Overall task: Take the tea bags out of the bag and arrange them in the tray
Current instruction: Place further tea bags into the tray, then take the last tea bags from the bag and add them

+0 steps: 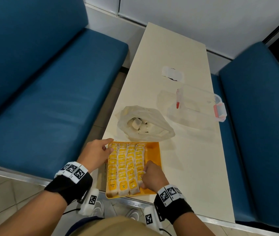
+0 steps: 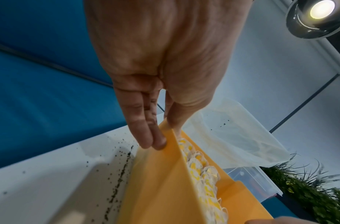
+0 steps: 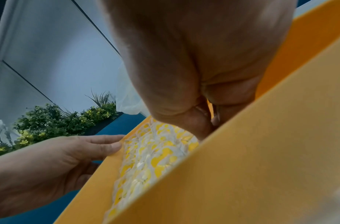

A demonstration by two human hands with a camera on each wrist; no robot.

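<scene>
On the left, my left hand (image 1: 95,152) steadies the yellow tray (image 1: 154,151) at its far left corner: in the left wrist view the fingers (image 2: 144,133) lie fairly straight against the outside of the wall while the thumb goes over the rim, so the grip is a loose pinch on the tray's edge. Dark specks of loose tea (image 2: 119,174) are scattered on the surface (image 1: 189,159) just beside that wall.

Inside the tray, the tea bags (image 1: 123,166) stand packed in four rows, filling the left part; a bare strip of tray floor remains along the right side. They look light, soft and papery, so I would take each by its flat faces or top edge with a gentle pinch, since squeezing could burst one. Each carries a yellow label with small dark print, too small for me to read.

My right hand (image 1: 153,176) is curled down at the rightmost row, fingertips among the bags; I cannot tell whether the grip holds one or only presses it into line.

Just beyond the tray lies the thin, limp plastic bag (image 1: 145,124), mouth open, with more tea bags inside. Farther right sits a clear lidded box (image 1: 196,106) with red clips.
</scene>
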